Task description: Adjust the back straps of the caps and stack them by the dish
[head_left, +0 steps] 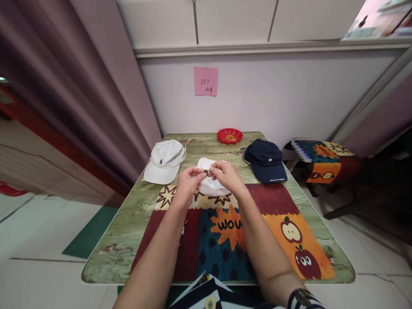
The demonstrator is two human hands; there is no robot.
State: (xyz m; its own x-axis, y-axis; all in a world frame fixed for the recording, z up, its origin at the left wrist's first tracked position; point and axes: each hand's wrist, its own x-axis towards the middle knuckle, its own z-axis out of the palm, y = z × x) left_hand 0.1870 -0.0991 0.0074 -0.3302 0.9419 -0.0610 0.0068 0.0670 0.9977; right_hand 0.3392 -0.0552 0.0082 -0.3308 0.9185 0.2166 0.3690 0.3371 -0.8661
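Note:
A white cap (pixel 213 187) lies at the middle of the table, partly hidden by my hands. My left hand (pixel 189 183) pinches a small brownish buckle (pixel 206 171) at the cap's back strap, thumb against fingers. From the other side, my right hand (pixel 227 175) pinches the strap close to that buckle. The fingertips cover most of the strap, so whether it is fastened cannot be told. Another white cap (pixel 166 156), with a small dark logo, sits to the left. On the right is a navy cap (pixel 267 159) with white lettering on its front and brim.
A red scalloped dish (pixel 229 136) stands at the table's back edge by the wall. Under my forearms lies a colourful mat (pixel 225 240) on the green wood-patterned table (pixel 109 240). A pink note (pixel 206 81) is stuck to the wall. A patterned stool (pixel 328 161) stands at right.

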